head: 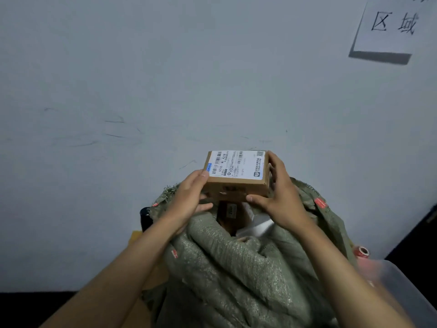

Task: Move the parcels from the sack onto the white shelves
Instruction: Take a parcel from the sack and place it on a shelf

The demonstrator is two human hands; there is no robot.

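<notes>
green sack [236, 268] and clear bin [406, 287] on floor

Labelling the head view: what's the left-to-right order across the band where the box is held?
Left hand → cardboard parcel → right hand → red tag on the green sack, at the sack's right edge.
</notes>
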